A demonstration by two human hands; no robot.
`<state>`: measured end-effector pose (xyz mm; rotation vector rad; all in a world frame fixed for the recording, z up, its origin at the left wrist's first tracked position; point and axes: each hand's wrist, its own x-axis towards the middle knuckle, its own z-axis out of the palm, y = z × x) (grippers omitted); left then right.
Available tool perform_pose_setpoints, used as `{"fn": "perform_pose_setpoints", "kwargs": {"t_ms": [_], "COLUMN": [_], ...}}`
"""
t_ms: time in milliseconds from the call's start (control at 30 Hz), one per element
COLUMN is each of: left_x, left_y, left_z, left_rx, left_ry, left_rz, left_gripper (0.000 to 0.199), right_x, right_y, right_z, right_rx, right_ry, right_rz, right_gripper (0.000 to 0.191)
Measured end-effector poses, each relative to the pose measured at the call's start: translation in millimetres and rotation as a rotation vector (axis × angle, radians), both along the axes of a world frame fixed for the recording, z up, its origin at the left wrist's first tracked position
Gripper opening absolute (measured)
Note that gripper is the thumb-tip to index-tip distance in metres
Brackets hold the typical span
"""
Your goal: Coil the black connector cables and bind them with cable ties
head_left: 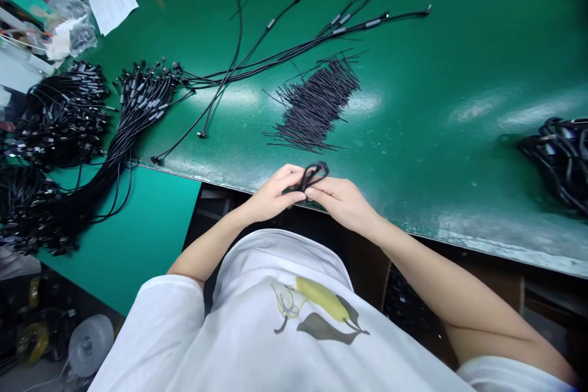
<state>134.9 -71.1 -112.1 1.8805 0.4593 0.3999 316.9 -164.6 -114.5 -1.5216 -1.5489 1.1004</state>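
A black cable, looped into a small coil, is held between my two hands just over the table's front edge. My left hand pinches the coil from the left, thumb and fingers closed on it. From the other side my right hand grips the same coil, its thumb and forefinger meeting near my left thumb. The cable's ends are hidden in the fingers. Just beyond my hands lies a pile of thin black twist ties. Several loose straight cables stretch across the table behind it.
Big bundles of black cables lie at the left, partly on a lower green board. Coiled cables sit at the far right of the green table. Paper and plastic bags are at the upper left.
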Motion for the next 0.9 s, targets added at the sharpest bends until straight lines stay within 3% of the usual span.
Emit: {"fn": "perform_pose_setpoints", "kwargs": {"t_ms": [100, 200, 267, 333, 400, 467, 567, 667, 733, 900], "left_x": [-1, 0, 0, 1, 4, 9, 18, 25, 27, 24], "left_y": [-9, -20, -27, -30, -30, -28, -24, -19, -15, -5], "left_z": [-1.4, -7.5, -11.4, -14.8, -17.3, -18.5, -16.8, -12.2, -9.5, -11.5], "left_rx": [0.384, 0.479, 0.355, 0.111, -0.218, -0.549, -0.868, -1.026, -1.091, -1.069], "left_ry": [0.031, 0.007, -0.034, -0.045, -0.078, -0.142, -0.223, -0.232, -0.216, -0.147], "left_rz": [0.067, 0.001, -0.060, -0.023, 0.138, 0.302, 0.436, 0.525, 0.539, 0.432], "left_gripper": [0.039, 0.042, 0.040, 0.034, 0.033, 0.045, 0.054, 0.043, 0.040, 0.045], "right_x": [3, 5, 8, 10, 10, 6, -7, -22, -28, -22], "right_y": [3, 2, 0, -1, -2, -2, 0, 0, 0, 2], "right_z": [-8.1, -9.3, -7.2, -5.7, -7.2, -12.2, -23.9, -36.2, -42.9, -47.8], "right_rx": [-0.130, -0.125, 0.027, 0.237, 0.415, 0.525, 0.598, 0.592, 0.504, 0.322], "right_ry": [0.280, 0.370, 0.226, -0.080, -0.457, -0.765, -0.973, -1.007, -1.004, -0.874], "right_rz": [-0.083, -0.149, -0.193, -0.235, -0.232, -0.196, -0.196, -0.233, -0.228, -0.141], "right_gripper": [0.035, 0.038, 0.035, 0.032, 0.032, 0.031, 0.029, 0.044, 0.052, 0.047]}}
